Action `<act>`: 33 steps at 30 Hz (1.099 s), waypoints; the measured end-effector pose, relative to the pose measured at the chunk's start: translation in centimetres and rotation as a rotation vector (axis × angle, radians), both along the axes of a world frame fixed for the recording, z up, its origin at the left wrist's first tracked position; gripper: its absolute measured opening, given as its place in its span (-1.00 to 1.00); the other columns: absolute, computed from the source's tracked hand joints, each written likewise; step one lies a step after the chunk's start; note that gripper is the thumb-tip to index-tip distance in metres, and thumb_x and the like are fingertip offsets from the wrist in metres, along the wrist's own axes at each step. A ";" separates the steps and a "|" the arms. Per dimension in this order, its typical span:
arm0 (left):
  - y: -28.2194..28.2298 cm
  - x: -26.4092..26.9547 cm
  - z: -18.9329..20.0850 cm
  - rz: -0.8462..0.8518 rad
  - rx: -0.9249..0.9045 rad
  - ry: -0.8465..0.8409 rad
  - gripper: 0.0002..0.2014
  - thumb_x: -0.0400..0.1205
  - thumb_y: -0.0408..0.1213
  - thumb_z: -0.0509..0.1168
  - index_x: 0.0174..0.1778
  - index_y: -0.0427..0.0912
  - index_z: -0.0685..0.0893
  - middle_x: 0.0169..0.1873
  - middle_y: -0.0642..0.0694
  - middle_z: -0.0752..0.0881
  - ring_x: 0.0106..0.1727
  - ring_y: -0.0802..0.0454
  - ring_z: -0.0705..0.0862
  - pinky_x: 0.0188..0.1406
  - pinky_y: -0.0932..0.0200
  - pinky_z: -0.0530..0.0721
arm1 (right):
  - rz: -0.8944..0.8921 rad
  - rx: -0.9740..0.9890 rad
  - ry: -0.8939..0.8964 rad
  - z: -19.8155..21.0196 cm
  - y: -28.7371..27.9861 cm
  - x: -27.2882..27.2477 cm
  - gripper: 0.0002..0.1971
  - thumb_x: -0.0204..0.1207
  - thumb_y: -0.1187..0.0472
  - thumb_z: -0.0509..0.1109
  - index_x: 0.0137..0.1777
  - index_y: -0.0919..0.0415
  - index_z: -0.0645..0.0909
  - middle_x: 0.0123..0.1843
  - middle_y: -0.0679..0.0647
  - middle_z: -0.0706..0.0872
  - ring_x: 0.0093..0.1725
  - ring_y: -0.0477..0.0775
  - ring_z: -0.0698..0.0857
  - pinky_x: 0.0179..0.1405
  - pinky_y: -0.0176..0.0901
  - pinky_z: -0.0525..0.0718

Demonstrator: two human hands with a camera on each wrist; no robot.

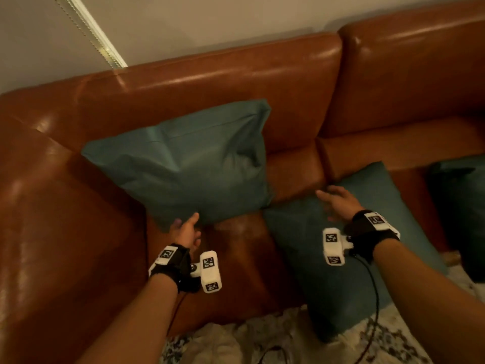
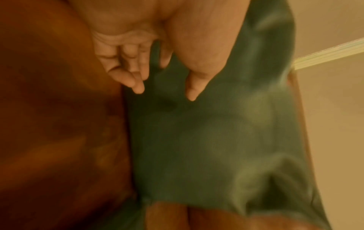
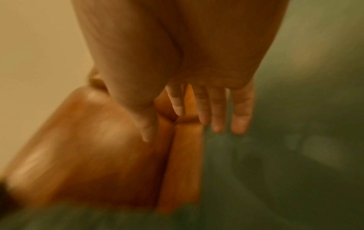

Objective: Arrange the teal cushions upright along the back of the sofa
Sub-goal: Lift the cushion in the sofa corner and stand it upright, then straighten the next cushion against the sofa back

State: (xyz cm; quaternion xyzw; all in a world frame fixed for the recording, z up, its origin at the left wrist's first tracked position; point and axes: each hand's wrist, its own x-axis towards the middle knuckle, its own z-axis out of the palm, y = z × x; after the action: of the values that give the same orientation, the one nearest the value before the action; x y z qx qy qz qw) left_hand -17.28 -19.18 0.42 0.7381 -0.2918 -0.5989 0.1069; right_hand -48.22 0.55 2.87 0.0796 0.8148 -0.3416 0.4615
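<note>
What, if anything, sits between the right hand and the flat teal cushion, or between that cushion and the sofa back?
Nothing visible. The right hand hovers open over the flat cushion, and bare leather seat leads to the backrest. The upright cushion stands off to the left.

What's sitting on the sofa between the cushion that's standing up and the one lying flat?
Nothing: the head view shows only bare brown leather of the sofa seat between the upright cushion and the flat cushion, whose near corners almost meet.
</note>
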 end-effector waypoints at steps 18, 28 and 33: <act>21.9 -19.4 -2.9 -0.185 0.254 -0.035 0.08 0.08 0.17 0.66 0.55 0.06 0.40 0.41 -0.08 0.63 0.20 -0.19 0.67 -0.24 0.05 0.59 | 0.239 0.112 -0.058 -8.1 16.7 -18.4 0.40 -0.41 -0.51 0.63 0.58 -0.03 0.33 0.51 0.11 0.58 0.40 0.31 0.62 0.39 0.29 0.59; 17.4 -25.6 -0.9 -0.076 -0.125 0.097 -0.12 0.10 -0.30 0.74 0.32 -0.05 0.48 0.21 -0.10 0.70 0.23 -0.17 0.69 0.32 -0.21 0.64 | 0.062 -0.181 -0.013 1.3 8.1 -24.4 -0.28 0.20 0.29 0.69 0.41 0.15 0.57 0.27 0.15 0.75 0.17 0.30 0.73 0.17 0.27 0.71; 9.6 -27.9 2.5 -0.119 -0.453 0.127 0.11 0.09 -0.33 0.72 0.55 -0.06 0.31 0.33 -0.06 0.64 0.32 -0.08 0.64 0.41 -0.14 0.58 | -0.052 -0.367 0.022 4.2 4.1 -24.7 -0.39 0.37 0.46 0.54 0.43 0.20 0.50 0.14 0.08 0.71 0.10 0.22 0.70 -0.30 -0.04 0.65</act>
State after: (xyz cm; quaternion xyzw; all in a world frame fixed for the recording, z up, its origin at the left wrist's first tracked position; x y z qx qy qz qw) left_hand -45.22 -9.55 2.89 0.6375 -0.4542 -0.5687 0.2525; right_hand -72.96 4.64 7.04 0.0114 0.7414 -0.4973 0.4503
